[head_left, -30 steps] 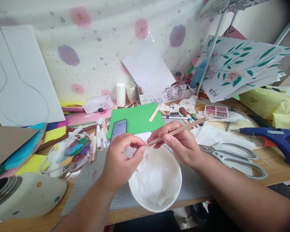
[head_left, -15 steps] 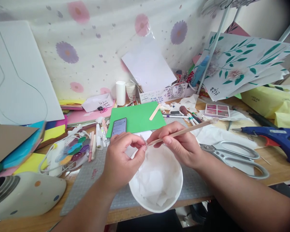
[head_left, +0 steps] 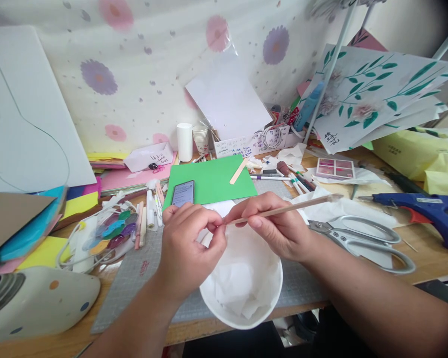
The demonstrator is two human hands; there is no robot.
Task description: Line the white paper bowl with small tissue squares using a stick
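Observation:
My right hand (head_left: pixel 274 226) grips a thin wooden stick (head_left: pixel 298 205) that points up to the right. My left hand (head_left: pixel 188 243) pinches the stick's near tip, where a tiny pale scrap seems caught between thumb and forefinger. Both hands hover over a white bowl (head_left: pixel 269 303) that holds crumpled white tissue paper (head_left: pixel 242 278). The bowl rests on a grey cutting mat (head_left: pixel 134 278) at the desk's front edge.
Large metal scissors (head_left: pixel 362 238) and a blue glue gun (head_left: pixel 421 209) lie to the right. Behind the hands are a green sheet (head_left: pixel 212 181), a phone (head_left: pixel 182 193) and a craft stick (head_left: pixel 239 170). Pens and coloured paper crowd the left, with a white device (head_left: pixel 33 303) at front left.
The stick has tilted flatter and its far end has dropped. My left thumb and forefinger have closed more tightly around its near tip. The view has shifted slightly.

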